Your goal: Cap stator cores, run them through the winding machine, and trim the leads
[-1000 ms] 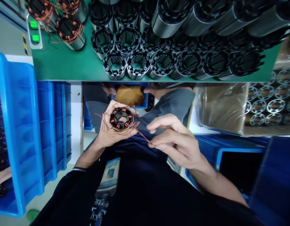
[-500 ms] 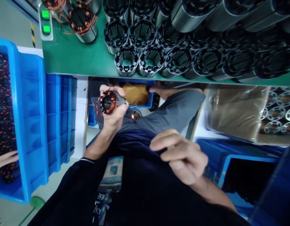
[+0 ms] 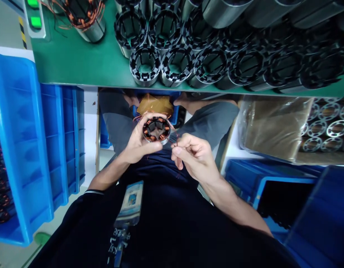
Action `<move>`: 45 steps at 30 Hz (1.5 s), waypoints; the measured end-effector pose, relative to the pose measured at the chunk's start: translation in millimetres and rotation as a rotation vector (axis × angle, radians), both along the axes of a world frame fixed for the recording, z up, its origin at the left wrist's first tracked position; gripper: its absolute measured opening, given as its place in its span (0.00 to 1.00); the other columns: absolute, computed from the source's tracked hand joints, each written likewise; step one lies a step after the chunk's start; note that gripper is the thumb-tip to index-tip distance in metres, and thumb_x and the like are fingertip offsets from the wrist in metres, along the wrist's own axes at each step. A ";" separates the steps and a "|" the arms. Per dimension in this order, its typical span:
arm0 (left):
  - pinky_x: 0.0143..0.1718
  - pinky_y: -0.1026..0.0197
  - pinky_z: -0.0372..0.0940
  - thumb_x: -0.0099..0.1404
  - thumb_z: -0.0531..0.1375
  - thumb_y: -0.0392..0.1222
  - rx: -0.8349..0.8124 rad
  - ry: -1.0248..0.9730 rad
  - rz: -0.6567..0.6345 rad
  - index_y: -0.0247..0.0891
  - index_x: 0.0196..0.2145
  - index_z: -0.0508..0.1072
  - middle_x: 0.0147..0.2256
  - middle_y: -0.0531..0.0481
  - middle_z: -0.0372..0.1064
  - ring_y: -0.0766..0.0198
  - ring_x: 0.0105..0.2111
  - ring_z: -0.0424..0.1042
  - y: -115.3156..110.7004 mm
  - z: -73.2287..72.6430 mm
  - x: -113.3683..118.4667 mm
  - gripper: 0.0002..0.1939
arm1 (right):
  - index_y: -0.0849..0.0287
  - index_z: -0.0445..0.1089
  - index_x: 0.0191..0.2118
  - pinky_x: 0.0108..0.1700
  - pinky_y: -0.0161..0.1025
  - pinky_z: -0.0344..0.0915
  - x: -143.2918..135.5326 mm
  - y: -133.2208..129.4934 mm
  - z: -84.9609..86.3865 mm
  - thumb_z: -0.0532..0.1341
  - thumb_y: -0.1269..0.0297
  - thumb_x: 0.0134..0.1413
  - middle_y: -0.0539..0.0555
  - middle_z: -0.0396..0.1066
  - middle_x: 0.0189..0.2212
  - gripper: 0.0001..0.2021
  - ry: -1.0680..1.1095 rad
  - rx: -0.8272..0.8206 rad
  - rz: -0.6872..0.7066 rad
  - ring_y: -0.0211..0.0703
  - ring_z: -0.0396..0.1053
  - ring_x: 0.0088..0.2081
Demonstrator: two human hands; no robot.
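My left hand (image 3: 141, 143) is wrapped round a wound stator (image 3: 156, 129), a metal ring with black slots and copper coils, its open end facing up. Thin copper wires (image 3: 177, 139) stick out from its right side. My right hand (image 3: 196, 154) pinches these wires between thumb and fingers, just right of the stator. Above both hands, several unwound stator cores (image 3: 145, 67) stand in rows on the green bench (image 3: 77, 67). Another wound stator (image 3: 92, 29) with loose copper wires stands at the bench's upper left.
Blue bins (image 3: 24, 149) stand at the left, the outer one holding wound parts. A blue crate (image 3: 258, 193) is at the lower right. Plastic-wrapped cardboard (image 3: 275, 130) lies beside metal rings (image 3: 338, 128). Brown paper (image 3: 155, 105) sits beyond my hands.
My left hand has moved right with the stator, which is turned more upward. My right hand has come left and closed on the wires. The other person's hand at the left has left the view.
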State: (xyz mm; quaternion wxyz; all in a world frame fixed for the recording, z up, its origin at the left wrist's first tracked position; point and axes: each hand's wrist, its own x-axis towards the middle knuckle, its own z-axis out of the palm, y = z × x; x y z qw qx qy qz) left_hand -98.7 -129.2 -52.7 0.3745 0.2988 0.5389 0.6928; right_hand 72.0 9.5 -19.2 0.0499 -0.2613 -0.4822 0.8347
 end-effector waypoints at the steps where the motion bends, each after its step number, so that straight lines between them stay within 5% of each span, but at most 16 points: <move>1: 0.47 0.45 0.78 0.67 0.75 0.74 -0.028 -0.245 -0.048 0.44 0.61 0.78 0.48 0.42 0.81 0.50 0.44 0.82 3.5 0.7 6.2 0.38 | 0.55 0.78 0.41 0.20 0.32 0.71 1.4 -2.2 -1.7 0.79 0.50 0.71 0.50 0.83 0.30 0.16 -0.001 0.014 -0.006 0.36 0.74 0.21; 3: 0.36 0.49 0.75 0.66 0.71 0.79 -0.078 -0.632 -0.096 0.43 0.57 0.78 0.44 0.44 0.80 0.58 0.32 0.75 11.2 4.5 18.8 0.40 | 0.55 0.78 0.40 0.22 0.32 0.73 0.6 -5.5 -1.7 0.78 0.52 0.72 0.50 0.84 0.32 0.15 0.007 0.043 -0.028 0.37 0.76 0.23; 6: 0.29 0.56 0.67 0.54 0.81 0.69 -0.087 -0.827 -0.039 0.44 0.57 0.79 0.38 0.50 0.75 0.67 0.27 0.61 19.2 11.6 30.1 0.42 | 0.54 0.82 0.41 0.27 0.31 0.77 -4.4 -5.0 6.4 0.79 0.59 0.71 0.50 0.82 0.36 0.09 0.038 0.121 -0.072 0.36 0.78 0.29; 9: 0.35 0.59 0.69 0.47 0.86 0.57 -0.067 -0.842 0.057 0.45 0.56 0.80 0.38 0.53 0.75 0.65 0.32 0.69 19.1 15.6 29.0 0.41 | 0.53 0.86 0.42 0.30 0.30 0.76 -6.0 1.2 19.0 0.78 0.65 0.70 0.50 0.81 0.38 0.03 0.070 0.255 -0.100 0.35 0.79 0.34; 14: 0.39 0.58 0.74 0.59 0.83 0.66 -0.204 -0.710 0.113 0.39 0.47 0.81 0.41 0.47 0.82 0.60 0.37 0.78 8.5 10.8 16.9 0.33 | 0.52 0.85 0.45 0.27 0.29 0.72 -3.2 9.1 34.5 0.76 0.66 0.74 0.47 0.82 0.34 0.03 0.049 0.276 -0.038 0.32 0.77 0.27; 19: 0.45 0.55 0.78 0.60 0.84 0.64 -0.255 -0.704 0.020 0.39 0.52 0.82 0.45 0.45 0.85 0.57 0.40 0.84 0.4 -1.0 14.0 0.35 | 0.54 0.80 0.41 0.29 0.32 0.70 -4.2 -2.2 19.8 0.73 0.59 0.76 0.47 0.80 0.30 0.09 -0.022 0.365 0.105 0.34 0.74 0.26; 23: 0.44 0.60 0.76 0.56 0.86 0.50 -0.172 -0.340 0.130 0.41 0.48 0.80 0.40 0.52 0.82 0.63 0.38 0.80 -1.3 -1.2 17.1 0.29 | 0.56 0.80 0.34 0.33 0.36 0.68 0.9 -5.7 -15.8 0.74 0.52 0.72 0.50 0.78 0.27 0.16 -0.065 0.476 0.277 0.37 0.71 0.27; 26: 0.50 0.58 0.78 0.57 0.84 0.39 -0.102 0.026 0.102 0.40 0.48 0.80 0.44 0.49 0.84 0.60 0.43 0.83 -3.7 9.1 17.1 0.25 | 0.57 0.79 0.31 0.30 0.34 0.64 3.3 19.3 -31.9 0.77 0.47 0.67 0.51 0.77 0.25 0.20 -0.128 0.487 0.312 0.37 0.69 0.26; 29: 0.55 0.55 0.81 0.59 0.80 0.34 -0.062 0.177 -0.021 0.40 0.54 0.79 0.49 0.45 0.85 0.55 0.49 0.87 -7.7 25.2 15.9 0.27 | 0.57 0.80 0.34 0.27 0.34 0.68 -1.2 55.6 -16.7 0.73 0.37 0.70 0.55 0.82 0.30 0.26 -0.161 0.441 0.291 0.40 0.74 0.29; 31: 0.55 0.54 0.81 0.59 0.80 0.32 -0.063 0.172 -0.128 0.44 0.65 0.75 0.51 0.46 0.85 0.54 0.50 0.88 -9.9 35.9 15.4 0.39 | 0.58 0.82 0.37 0.28 0.34 0.72 -9.0 72.5 8.0 0.72 0.33 0.71 0.56 0.83 0.34 0.28 -0.136 0.349 0.327 0.41 0.77 0.31; 36: 0.48 0.55 0.83 0.59 0.81 0.34 -0.111 0.151 -0.317 0.53 0.79 0.58 0.54 0.46 0.85 0.51 0.51 0.90 -11.4 46.3 17.3 0.58 | 0.59 0.82 0.38 0.32 0.30 0.73 -28.7 76.7 59.7 0.86 0.51 0.58 0.52 0.84 0.33 0.20 -0.072 0.141 0.500 0.37 0.78 0.30; 41: 0.50 0.51 0.83 0.56 0.83 0.41 0.139 0.428 -0.104 0.45 0.63 0.74 0.45 0.49 0.86 0.54 0.41 0.89 -9.3 30.9 19.8 0.40 | 0.58 0.85 0.38 0.33 0.32 0.76 -18.5 79.4 48.2 0.87 0.53 0.59 0.52 0.83 0.30 0.17 -0.051 0.245 0.374 0.38 0.80 0.29; 45: 0.48 0.52 0.84 0.57 0.80 0.34 0.186 0.480 0.038 0.42 0.59 0.77 0.45 0.47 0.86 0.55 0.42 0.89 -7.5 25.8 18.4 0.34 | 0.54 0.85 0.37 0.29 0.38 0.76 -0.5 95.4 39.9 0.86 0.49 0.58 0.52 0.83 0.30 0.17 -0.150 0.477 0.185 0.41 0.77 0.26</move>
